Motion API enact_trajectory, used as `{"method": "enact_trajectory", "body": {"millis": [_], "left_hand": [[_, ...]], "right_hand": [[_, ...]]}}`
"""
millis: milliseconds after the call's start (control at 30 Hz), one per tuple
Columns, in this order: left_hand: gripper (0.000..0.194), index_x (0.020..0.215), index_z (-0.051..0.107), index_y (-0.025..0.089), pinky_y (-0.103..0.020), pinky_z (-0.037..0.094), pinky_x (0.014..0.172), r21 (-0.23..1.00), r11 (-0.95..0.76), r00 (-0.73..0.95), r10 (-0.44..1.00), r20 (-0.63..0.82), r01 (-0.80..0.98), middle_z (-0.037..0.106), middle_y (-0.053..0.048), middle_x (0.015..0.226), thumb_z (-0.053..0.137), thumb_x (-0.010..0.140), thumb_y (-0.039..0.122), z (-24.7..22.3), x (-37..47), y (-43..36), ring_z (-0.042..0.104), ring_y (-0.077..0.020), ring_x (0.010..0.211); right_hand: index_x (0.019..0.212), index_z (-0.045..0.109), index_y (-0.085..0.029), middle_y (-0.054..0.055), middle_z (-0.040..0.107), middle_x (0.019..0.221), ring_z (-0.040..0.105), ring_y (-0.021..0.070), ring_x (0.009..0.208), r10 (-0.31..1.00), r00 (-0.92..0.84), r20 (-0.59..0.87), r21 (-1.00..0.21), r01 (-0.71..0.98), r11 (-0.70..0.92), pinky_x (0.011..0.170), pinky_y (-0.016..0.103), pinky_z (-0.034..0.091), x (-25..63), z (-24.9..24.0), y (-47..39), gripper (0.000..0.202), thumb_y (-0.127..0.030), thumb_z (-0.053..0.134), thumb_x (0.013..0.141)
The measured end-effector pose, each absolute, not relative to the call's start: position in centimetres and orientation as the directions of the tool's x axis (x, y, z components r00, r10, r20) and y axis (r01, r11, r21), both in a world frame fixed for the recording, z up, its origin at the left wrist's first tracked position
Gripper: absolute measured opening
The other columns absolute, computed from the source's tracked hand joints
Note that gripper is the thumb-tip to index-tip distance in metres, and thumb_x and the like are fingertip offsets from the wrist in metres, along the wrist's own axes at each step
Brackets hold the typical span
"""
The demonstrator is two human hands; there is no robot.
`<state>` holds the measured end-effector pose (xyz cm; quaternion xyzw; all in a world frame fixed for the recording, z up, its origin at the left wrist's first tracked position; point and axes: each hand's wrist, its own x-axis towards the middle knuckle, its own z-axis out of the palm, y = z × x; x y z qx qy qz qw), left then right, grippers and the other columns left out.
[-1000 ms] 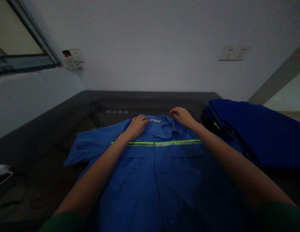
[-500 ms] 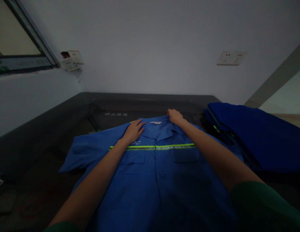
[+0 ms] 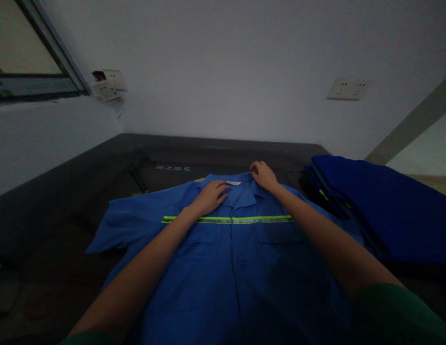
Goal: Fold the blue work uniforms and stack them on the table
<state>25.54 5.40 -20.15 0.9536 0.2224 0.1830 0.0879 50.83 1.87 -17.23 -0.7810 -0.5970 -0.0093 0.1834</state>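
A blue work shirt (image 3: 208, 268) with a yellow-green and silver reflective stripe lies spread out, front side up, its collar at the far end. My left hand (image 3: 211, 195) rests on the left side of the collar with fingers stretched out, beside the white neck label (image 3: 233, 183). At the right side of the collar, my right hand (image 3: 263, 175) has its fingers curled together on the collar edge. One sleeve (image 3: 117, 223) reaches out to the left. My right forearm covers part of the shirt's right side.
Folded dark blue garments (image 3: 384, 206) are stacked at the right. A dark padded backrest (image 3: 223, 151) with pale lettering runs along the wall behind the shirt. Wall sockets (image 3: 348, 89) are on the wall, and a window (image 3: 32, 52) is at the upper left.
My left hand has slid right along the collar, closer to the neck label. My right hand stays at the right collar edge, its fingers slightly shifted.
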Motion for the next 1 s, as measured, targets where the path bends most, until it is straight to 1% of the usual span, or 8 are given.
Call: {"method": "enact_trajectory", "body": {"millis": [167, 300, 433, 533, 633, 767, 867, 1000], "left_hand": [[0.046, 0.138, 0.045, 0.022, -0.045, 0.027, 0.114, 0.281, -0.890, 0.889, 0.419, 0.186, 0.360, 0.038, -0.011, 0.149, 0.043, 0.096, 0.041, -20.1, 26.2, 3.8, 0.032, -0.0230, 0.139], [0.049, 0.140, 0.042, 0.022, -0.047, 0.021, 0.115, 0.252, -0.888, 0.896, 0.425, 0.128, 0.386, 0.037, -0.011, 0.150, 0.039, 0.097, 0.044, -20.5, 26.0, 3.7, 0.029, -0.0230, 0.141], [0.048, 0.139, 0.044, 0.022, -0.046, 0.023, 0.115, 0.250, -0.891, 0.892, 0.424, 0.156, 0.379, 0.040, -0.010, 0.149, 0.038, 0.097, 0.044, -20.7, 26.0, 3.9, 0.032, -0.0226, 0.139], [0.044, 0.135, 0.048, 0.018, -0.041, 0.029, 0.114, 0.285, -0.885, 0.869, 0.437, 0.232, 0.369, 0.043, -0.011, 0.146, 0.038, 0.098, 0.039, -20.5, 26.2, 4.0, 0.037, -0.0211, 0.136], [0.039, 0.131, 0.051, 0.019, -0.045, 0.028, 0.114, 0.273, -0.850, 0.799, 0.520, 0.301, 0.450, 0.049, -0.010, 0.140, 0.037, 0.097, 0.030, -20.0, 26.1, 4.6, 0.043, -0.0214, 0.131], [0.038, 0.129, 0.053, 0.020, -0.054, 0.026, 0.113, 0.174, -0.736, 0.663, 0.669, 0.335, 0.654, 0.052, -0.011, 0.138, 0.039, 0.094, 0.027, -19.7, 24.6, 6.9, 0.043, -0.0267, 0.132], [0.044, 0.134, 0.050, 0.018, -0.054, 0.029, 0.110, 0.123, -0.635, 0.588, 0.761, 0.275, 0.763, 0.045, -0.013, 0.144, 0.038, 0.095, 0.034, -20.5, 23.0, 8.8, 0.037, -0.0311, 0.136], [0.055, 0.143, 0.039, 0.016, -0.052, 0.030, 0.110, 0.105, -0.580, 0.562, 0.811, 0.160, 0.808, 0.038, -0.014, 0.149, 0.029, 0.097, 0.044, -22.2, 21.8, 10.0, 0.033, -0.0312, 0.138]], "right_hand": [[0.112, 0.056, -0.021, 0.011, 0.058, 0.116, 0.060, 0.0231, 0.101, 0.925, 0.342, 0.166, -0.240, 0.924, -0.298, 0.082, 0.032, 0.045, 49.7, -18.7, 2.0, 0.030, -0.012, 0.043, 0.087], [0.108, 0.059, -0.020, 0.012, 0.063, 0.109, 0.062, 0.0233, 0.097, 0.908, 0.393, 0.148, -0.275, 0.898, -0.344, 0.080, 0.033, 0.046, 49.2, -19.4, 3.2, 0.030, -0.009, 0.040, 0.088], [0.108, 0.061, -0.022, 0.008, 0.066, 0.108, 0.063, 0.0211, 0.096, 0.905, 0.397, 0.152, -0.321, 0.886, -0.335, 0.078, 0.029, 0.046, 50.6, -18.5, 3.4, 0.022, -0.022, 0.052, 0.088], [0.112, 0.060, -0.021, 0.007, 0.067, 0.108, 0.063, 0.0182, 0.096, 0.886, 0.424, 0.186, -0.352, 0.871, -0.343, 0.078, 0.026, 0.046, 52.7, -17.0, 2.5, 0.026, -0.031, 0.046, 0.093], [0.111, 0.062, -0.019, 0.008, 0.068, 0.108, 0.063, 0.0182, 0.096, 0.873, 0.452, 0.183, -0.352, 0.859, -0.371, 0.078, 0.026, 0.046, 54.6, -16.1, 0.6, 0.028, -0.028, 0.041, 0.095], [0.099, 0.067, -0.018, 0.009, 0.069, 0.102, 0.064, 0.0206, 0.092, 0.912, 0.402, 0.076, -0.287, 0.885, -0.366, 0.076, 0.028, 0.046, 55.3, -16.9, -2.3, 0.024, -0.036, 0.054, 0.089], [0.102, 0.066, -0.020, 0.009, 0.068, 0.107, 0.063, 0.0213, 0.097, 0.930, 0.366, 0.037, -0.219, 0.911, -0.349, 0.077, 0.028, 0.046, 54.8, -18.1, -3.4, 0.025, -0.039, 0.057, 0.088], [0.102, 0.065, -0.019, 0.010, 0.068, 0.104, 0.063, 0.0233, 0.097, 0.919, 0.390, 0.060, -0.179, 0.910, -0.374, 0.080, 0.032, 0.046, 53.8, -18.7, -3.3, 0.023, -0.034, 0.053, 0.090]]}}
